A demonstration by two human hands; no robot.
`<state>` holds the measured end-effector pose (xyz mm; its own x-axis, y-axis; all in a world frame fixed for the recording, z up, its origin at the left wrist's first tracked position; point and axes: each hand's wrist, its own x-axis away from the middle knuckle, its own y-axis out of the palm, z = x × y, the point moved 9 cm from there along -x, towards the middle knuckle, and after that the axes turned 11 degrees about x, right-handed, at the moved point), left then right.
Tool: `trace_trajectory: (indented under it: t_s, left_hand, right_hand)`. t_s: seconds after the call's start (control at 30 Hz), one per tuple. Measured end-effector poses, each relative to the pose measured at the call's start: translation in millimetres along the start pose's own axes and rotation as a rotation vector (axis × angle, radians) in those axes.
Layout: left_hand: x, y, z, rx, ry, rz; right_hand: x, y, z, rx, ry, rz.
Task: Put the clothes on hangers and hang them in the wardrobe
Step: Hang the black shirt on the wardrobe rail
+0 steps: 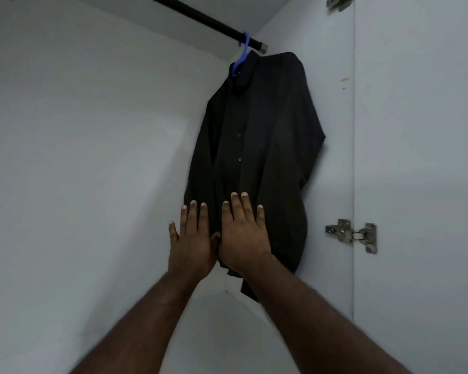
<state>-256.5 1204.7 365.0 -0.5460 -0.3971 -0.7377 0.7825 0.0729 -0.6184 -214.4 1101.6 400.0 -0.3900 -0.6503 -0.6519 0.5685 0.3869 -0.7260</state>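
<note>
Head view: my left hand [191,244] and right hand [242,236] lie flat, fingers straight, gripping nothing, against the lower front of the black shirt [257,147]. The shirt hangs long-axis vertical toward 12 o'clock from my hands, on a blue hanger [242,54] hooked over the rail [200,18]. My right hand sits nearer its middle; smoothing downward looks next.

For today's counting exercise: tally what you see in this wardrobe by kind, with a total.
Black shirt: 1
Blue hanger: 1
Black rail: 1
Metal hinges: 2, the upper cut off at the frame's edge
Hands: 2, left, right
Total: 7
</note>
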Motion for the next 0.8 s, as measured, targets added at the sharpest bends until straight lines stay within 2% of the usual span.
trace_trajectory:
  t_s: [0.23,0.53,0.8]
  left_hand:
    - [51.8,-7.0,80.1,-0.019,0.006,-0.028]
    - [93.4,-24.8,175.2,0.035,0.149,0.08]
    - [163.1,-16.1,255.2,0.126,0.184,-0.017]
  right_hand:
    - [66.7,-32.5,48.9,0.012,0.008,0.007]
    - [146.1,-85.9,105.3,0.067,0.103,0.079]
    - [241.7,-110.5,145.3,0.164,0.178,0.009]
